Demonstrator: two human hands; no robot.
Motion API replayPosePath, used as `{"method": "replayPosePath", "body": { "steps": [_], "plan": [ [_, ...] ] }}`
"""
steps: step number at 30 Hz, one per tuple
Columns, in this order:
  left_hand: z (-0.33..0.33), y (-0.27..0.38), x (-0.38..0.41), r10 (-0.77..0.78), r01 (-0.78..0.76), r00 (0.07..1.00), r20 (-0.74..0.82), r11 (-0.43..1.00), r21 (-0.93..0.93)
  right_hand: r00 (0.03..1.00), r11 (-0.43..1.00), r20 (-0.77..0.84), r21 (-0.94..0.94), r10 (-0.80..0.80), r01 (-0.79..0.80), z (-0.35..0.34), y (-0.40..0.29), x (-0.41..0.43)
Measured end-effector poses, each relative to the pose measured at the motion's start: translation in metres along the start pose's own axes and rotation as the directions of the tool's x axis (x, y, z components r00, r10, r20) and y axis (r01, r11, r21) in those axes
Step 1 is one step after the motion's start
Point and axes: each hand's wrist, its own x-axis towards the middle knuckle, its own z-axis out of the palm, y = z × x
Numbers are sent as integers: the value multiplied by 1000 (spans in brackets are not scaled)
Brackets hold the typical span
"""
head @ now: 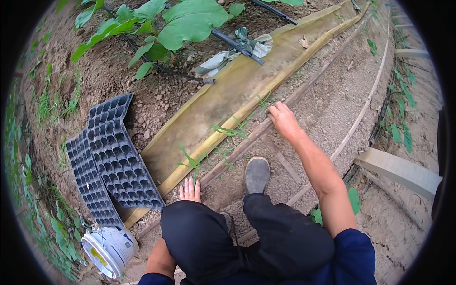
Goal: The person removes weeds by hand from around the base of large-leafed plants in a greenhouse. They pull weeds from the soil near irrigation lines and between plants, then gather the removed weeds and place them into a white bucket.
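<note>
My right hand (284,119) is at a long wooden strip (245,143) lying on the gravelly soil, its fingers bent down over the strip's far edge; whether they hold anything is hidden. Low in front of my left knee, my left hand (190,190) has its fingers spread flat near the same strip, with nothing seen in it. Grass weeds (192,162) grow between the strip and a yellowish plastic sheet (221,107) with a rolled edge. More grass (231,131) stands between my two hands. My shoe (257,174) rests on the soil beside the strip.
Two black plastic seedling trays (124,160) lie at the left, with a white plastic bucket (121,245) tipped on its side below them. Large-leaved plants (192,23) and black drip pipes (237,46) are at the top. A pale beam (399,171) juts in at the right.
</note>
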Motion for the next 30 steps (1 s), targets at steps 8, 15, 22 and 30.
{"method": "replayPosePath", "body": {
  "steps": [8,15,22,30],
  "plan": [
    [-10,2,4,-31,34,995,96,999,-35,969,973,193,-141,-156,185,-13,5,13],
    [-6,-2,1,8,-7,1000,13,996,-89,970,969,-36,-39,242,-244,-5,3,19],
    [-7,-4,0,-4,6,1000,15,992,-123,996,997,-59,-46,64,-67,8,-10,32],
    [-6,-2,2,3,6,998,61,989,-147,989,983,10,-103,151,-149,18,-19,47]
  ]
}}
